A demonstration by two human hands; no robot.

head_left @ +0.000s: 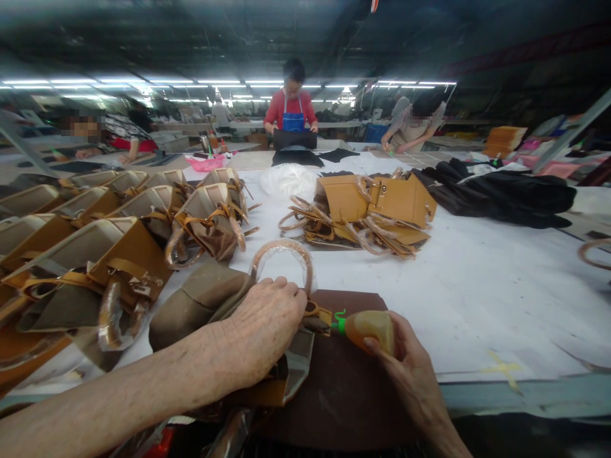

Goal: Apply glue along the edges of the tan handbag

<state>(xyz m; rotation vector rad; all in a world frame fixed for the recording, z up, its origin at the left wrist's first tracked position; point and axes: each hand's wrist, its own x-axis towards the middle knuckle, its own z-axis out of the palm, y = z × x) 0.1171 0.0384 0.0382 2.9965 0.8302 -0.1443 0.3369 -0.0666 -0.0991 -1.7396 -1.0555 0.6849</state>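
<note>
My right hand is wrapped round a squeeze bottle of amber liquid, its green nozzle pointing left at a tan leather edge. The nozzle tip is close beside that edge; whether they touch I cannot tell. My left hand is closed on the upper part of a tan handbag with olive-brown lining, its fingertips hidden behind the knuckles. Above the knuckles rises the bag's plastic-wrapped handle. Beneath the bag lies a dark brown board.
Rows of tan handbags fill the left of the white-covered table. More tan bag pieces lie flat ahead, black fabric at right. A person in a blue apron stands opposite; others work at both sides.
</note>
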